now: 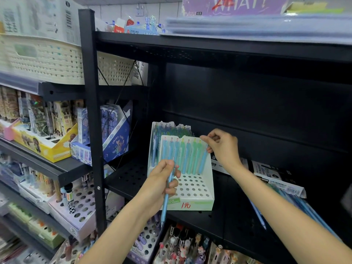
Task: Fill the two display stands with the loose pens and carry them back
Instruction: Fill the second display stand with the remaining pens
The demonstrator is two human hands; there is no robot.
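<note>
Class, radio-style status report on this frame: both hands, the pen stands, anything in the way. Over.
Left hand gripping one blue pen. Right hand pinching the end pen in the front stand. Front rows of holes unfilled; rear stand looks full. Nothing blocking.

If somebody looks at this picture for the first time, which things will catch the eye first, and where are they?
In the middle, on the black shelf, stands a white display stand with a back row of blue and green pens and many empty holes in front. The left hand holds a light blue pen before it, while the right hand touches the rightmost pen of the row.
</note>
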